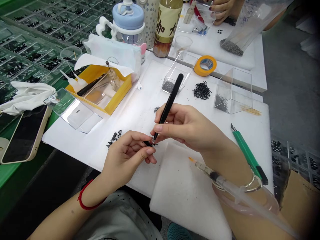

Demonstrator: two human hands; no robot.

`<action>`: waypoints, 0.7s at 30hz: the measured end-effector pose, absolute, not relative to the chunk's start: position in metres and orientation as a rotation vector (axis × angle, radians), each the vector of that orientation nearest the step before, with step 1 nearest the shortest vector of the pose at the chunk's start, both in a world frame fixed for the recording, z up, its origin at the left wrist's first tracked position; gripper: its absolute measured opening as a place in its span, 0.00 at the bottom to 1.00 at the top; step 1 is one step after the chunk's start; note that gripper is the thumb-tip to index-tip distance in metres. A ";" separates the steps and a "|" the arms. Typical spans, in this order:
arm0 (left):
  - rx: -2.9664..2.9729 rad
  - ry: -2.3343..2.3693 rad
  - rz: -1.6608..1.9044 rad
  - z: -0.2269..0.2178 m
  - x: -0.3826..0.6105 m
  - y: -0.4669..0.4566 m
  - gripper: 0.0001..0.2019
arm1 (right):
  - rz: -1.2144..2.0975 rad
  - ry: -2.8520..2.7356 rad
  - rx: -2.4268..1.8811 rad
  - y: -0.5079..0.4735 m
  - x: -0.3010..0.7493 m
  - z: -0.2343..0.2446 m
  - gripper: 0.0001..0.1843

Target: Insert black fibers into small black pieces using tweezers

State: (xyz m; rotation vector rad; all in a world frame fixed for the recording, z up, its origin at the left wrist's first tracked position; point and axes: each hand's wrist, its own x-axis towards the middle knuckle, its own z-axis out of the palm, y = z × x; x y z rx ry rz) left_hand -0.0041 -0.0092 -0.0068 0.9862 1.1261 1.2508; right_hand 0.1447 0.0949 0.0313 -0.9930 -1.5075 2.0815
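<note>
My left hand [126, 151] pinches a small black part [147, 143] between thumb and fingertips. In my right hand [185, 128] is a pair of black tweezers [172, 96], held like a pen, their metal tips touching the black part. What the tips grip, if anything, is too small to tell. Left of my left hand lie several loose black pieces [114, 138]. Beyond my hands a little heap of tiny grains [156, 109] and a pile of short black pins [202, 90] rest on the white work surface [140, 110].
Clear boxes [233, 90] with tiny parts stand behind, near orange tape [205, 65]. A green craft knife [248, 153] lies right, blade out; a syringe [215, 176] crosses my right forearm. Left are a yellow tray [120, 96] and a phone [25, 133]. A co-worker's hand [221, 10] shows at top.
</note>
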 end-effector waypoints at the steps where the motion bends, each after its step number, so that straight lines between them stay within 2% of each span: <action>1: 0.989 1.125 1.253 -0.007 -0.004 -0.009 0.07 | 2.083 -1.514 -0.990 0.095 0.145 0.031 0.11; 21: 1.002 1.117 1.257 -0.008 -0.004 -0.010 0.07 | 2.095 -1.509 -1.029 0.094 0.143 0.037 0.08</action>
